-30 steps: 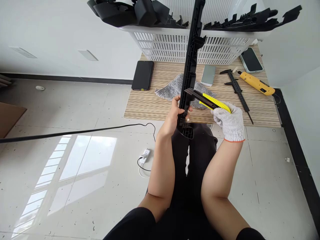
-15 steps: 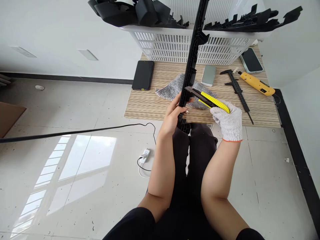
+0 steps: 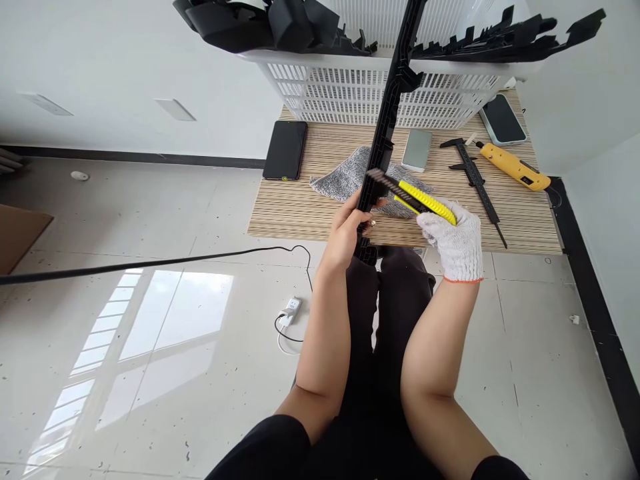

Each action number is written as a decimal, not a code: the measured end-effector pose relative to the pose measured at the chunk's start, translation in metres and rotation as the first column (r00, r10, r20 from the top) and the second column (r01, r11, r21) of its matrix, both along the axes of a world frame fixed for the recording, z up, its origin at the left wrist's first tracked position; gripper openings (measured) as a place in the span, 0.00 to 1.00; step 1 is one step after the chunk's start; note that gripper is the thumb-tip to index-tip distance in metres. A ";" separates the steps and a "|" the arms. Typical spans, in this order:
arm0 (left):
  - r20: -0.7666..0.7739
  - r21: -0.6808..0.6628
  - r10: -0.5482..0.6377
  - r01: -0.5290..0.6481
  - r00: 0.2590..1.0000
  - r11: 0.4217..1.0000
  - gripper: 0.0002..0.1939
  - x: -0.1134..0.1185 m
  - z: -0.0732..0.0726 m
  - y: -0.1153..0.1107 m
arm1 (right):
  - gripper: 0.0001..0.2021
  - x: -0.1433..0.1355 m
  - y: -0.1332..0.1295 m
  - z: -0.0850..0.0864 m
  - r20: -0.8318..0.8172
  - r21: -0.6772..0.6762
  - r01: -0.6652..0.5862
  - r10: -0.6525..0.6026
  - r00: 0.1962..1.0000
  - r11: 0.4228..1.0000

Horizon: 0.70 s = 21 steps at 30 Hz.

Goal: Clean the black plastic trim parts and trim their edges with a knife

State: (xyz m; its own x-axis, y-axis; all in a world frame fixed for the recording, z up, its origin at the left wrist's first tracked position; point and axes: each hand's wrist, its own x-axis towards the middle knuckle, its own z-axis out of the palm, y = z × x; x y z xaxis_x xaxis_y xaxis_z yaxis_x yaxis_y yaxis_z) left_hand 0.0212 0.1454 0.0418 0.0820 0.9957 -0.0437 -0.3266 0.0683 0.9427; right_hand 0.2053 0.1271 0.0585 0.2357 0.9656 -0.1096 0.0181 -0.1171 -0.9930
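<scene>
A long black plastic trim strip (image 3: 391,100) stands slanted in front of me, its lower end by my knees and its upper part reaching past the basket. My bare left hand (image 3: 347,230) is closed around the strip near its lower end. In a white knitted glove, my right hand (image 3: 454,239) grips a yellow and black utility knife (image 3: 425,200). The knife's blade is out, somewhat blurred, and its tip lies at the strip's edge just above my left fingers; whether it touches cannot be told. Behind the strip lies a grey cloth (image 3: 345,175) on the table.
A white plastic basket (image 3: 340,93) bears black parts (image 3: 240,27) on its rim. On the wooden table (image 3: 285,210) lie a black tablet (image 3: 285,150), a grey-green box (image 3: 417,151), calipers (image 3: 477,183), a yellow power tool (image 3: 515,167) and a phone (image 3: 503,120). A power strip (image 3: 290,311) rests on the floor.
The knife and my right hand have shifted slightly left, toward the strip. The strip's upper end has tilted a little to the right. My left hand keeps its hold.
</scene>
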 end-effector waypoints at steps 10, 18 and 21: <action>-0.036 -0.033 0.029 -0.030 0.999 0.999 0.08 0.000 0.003 0.000 | 0.19 0.000 0.001 0.001 0.033 -0.067 -0.059 0.061 0.998 0.996; -0.028 -0.018 0.020 -0.020 0.999 1.000 0.06 -0.001 0.002 0.001 | 0.17 0.002 0.000 0.000 -0.004 -0.048 -0.011 0.010 1.000 0.999; -0.050 -0.025 0.012 -0.014 0.999 1.000 0.07 -0.002 0.003 0.001 | 0.18 0.003 -0.001 -0.001 -0.006 -0.046 -0.011 0.011 1.000 0.999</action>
State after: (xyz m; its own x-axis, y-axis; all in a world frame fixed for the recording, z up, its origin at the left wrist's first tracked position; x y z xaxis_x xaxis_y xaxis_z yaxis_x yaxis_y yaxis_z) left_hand 0.0196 0.1463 0.0450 0.0662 0.9952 -0.0722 -0.2807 0.0880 0.9558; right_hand 0.2087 0.1264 0.0577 0.2246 0.9619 -0.1557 0.0143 -0.1630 -0.9865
